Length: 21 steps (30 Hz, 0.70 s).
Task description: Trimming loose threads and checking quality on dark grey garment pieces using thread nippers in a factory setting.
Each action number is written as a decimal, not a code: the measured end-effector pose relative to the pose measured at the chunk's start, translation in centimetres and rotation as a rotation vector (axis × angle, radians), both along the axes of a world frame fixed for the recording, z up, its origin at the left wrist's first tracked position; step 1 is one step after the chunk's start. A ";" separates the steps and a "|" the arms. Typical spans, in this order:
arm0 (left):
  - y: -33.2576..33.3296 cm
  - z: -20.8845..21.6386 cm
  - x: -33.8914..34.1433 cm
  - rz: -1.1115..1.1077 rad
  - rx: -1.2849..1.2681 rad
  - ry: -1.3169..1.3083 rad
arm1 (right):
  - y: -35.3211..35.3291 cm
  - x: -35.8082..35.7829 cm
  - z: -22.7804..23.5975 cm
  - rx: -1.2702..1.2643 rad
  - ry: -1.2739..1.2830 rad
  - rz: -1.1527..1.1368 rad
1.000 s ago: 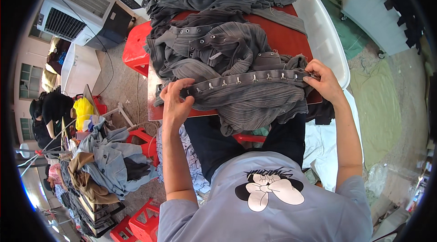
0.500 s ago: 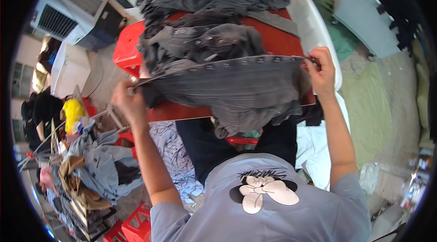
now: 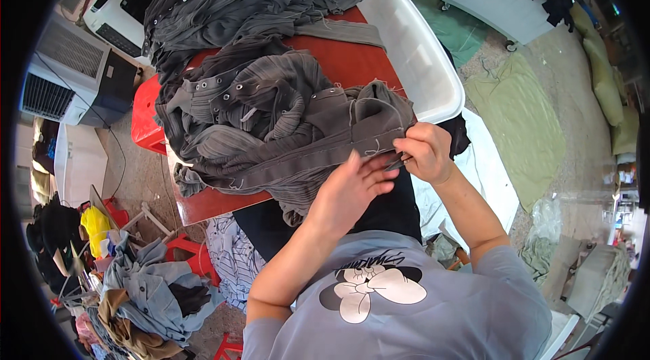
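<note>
A dark grey pleated garment (image 3: 305, 150) lies bunched over the near edge of the red-brown board, its stitched band running slantwise toward my hands. At the right end of that band, my right hand (image 3: 430, 151) pinches the corner of the cloth between thumb and fingers. Just left of it is my left hand (image 3: 347, 191), fingers stretched out and apart, close against the band and gripping nothing I can see. Loose thread ends show along the band. Behind this garment, more grey cloth with metal eyelets (image 3: 227, 97) is heaped up.
A tall pile of grey garments (image 3: 250, 4) stands at the far end of the red-brown board (image 3: 338, 45). A white plastic tub (image 3: 423, 69) borders the board's right side. Red stools (image 3: 145, 116) and heaped clothes (image 3: 152, 279) are to the left; green cloth (image 3: 521, 123) covers floor at right.
The garment's snap-lined edge was stretched between both hands; now the stitched band shows. My left hand has let go of its end and moved right, beside my right hand. The view has shifted.
</note>
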<state>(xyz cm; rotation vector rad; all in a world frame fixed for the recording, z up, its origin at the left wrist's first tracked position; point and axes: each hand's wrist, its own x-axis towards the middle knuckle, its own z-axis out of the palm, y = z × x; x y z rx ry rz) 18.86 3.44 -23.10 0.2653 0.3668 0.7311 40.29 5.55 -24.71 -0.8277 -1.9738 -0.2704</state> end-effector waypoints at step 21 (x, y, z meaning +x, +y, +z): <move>-0.1 -3.2 2.1 0.277 0.021 0.213 | -2.3 -2.3 -0.3 -0.336 0.144 0.082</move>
